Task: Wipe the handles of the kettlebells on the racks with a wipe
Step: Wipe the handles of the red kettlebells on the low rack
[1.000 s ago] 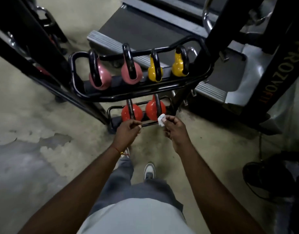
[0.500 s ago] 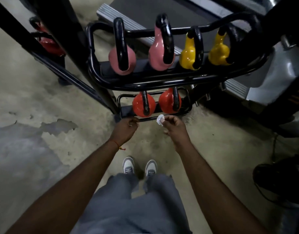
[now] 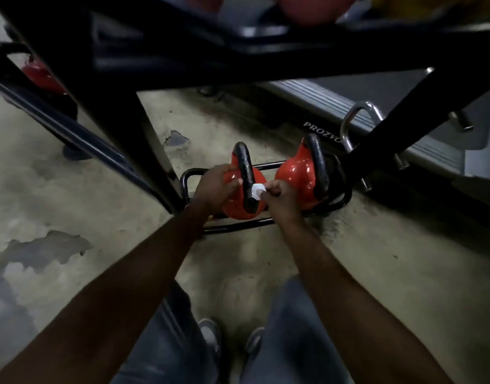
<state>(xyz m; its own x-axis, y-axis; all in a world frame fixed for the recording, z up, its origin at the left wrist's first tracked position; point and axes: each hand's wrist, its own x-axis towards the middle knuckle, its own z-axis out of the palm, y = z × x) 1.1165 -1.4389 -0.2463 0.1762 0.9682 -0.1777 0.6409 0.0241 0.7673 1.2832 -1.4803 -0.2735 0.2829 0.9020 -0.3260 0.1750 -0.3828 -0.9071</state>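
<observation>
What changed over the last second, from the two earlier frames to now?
The person bent lower. Both hands moved forward from the rack's front bar onto the left red kettlebell: the left hand rests on its body, the right hand presses the wipe against its black handle. The right red kettlebell stayed put.

A: How many red kettlebells on the low rack (image 3: 338,202)?
B: Two, left (image 3: 239,202) and right (image 3: 299,177). One wipe (image 3: 257,191), two hands (image 3: 214,187) (image 3: 280,199), two shoes (image 3: 210,335) (image 3: 254,340).
</observation>
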